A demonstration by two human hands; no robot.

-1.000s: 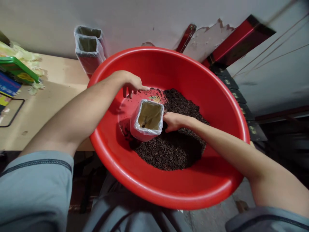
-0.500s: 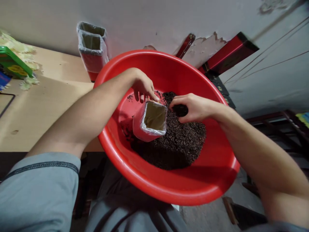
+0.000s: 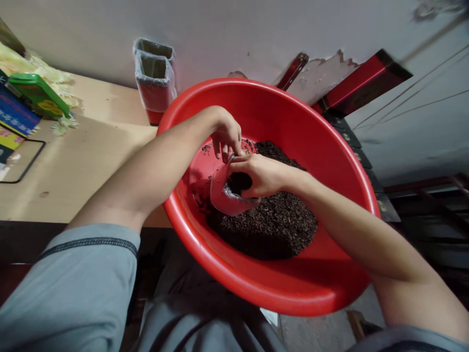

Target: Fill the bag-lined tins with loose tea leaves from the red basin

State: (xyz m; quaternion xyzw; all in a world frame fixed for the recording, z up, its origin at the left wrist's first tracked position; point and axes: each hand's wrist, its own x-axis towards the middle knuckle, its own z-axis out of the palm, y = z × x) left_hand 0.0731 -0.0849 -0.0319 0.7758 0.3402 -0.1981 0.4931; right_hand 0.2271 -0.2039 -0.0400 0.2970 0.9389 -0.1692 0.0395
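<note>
In the head view, a red tin (image 3: 224, 198) lined with clear plastic stands tilted inside a large red basin (image 3: 205, 254). My left hand (image 3: 227, 134) bends over the tin's far edge, gripping the rim and liner with its fingertips. My right hand (image 3: 262, 173) is at the tin's mouth, its fingers curled round a small dark round cup (image 3: 240, 183). That cup partly fills the opening, and its contents are too dark to make out. Dark loose flakes like dried tea leaves (image 3: 278, 225) lie heaped beside and beneath the tin.
Two more plastic-lined red tins (image 3: 156, 90) stand on the wooden table (image 3: 98, 161) left of the basin. Green and blue boxes (image 3: 40, 95) lie farther left. Behind the basin on the right, a long red box (image 3: 368, 80) leans out near the wall.
My right hand has moved left from above the flakes to the tin's mouth, carrying the dark cup. My left hand stays at the tin's far rim. The view has shifted slightly.
</note>
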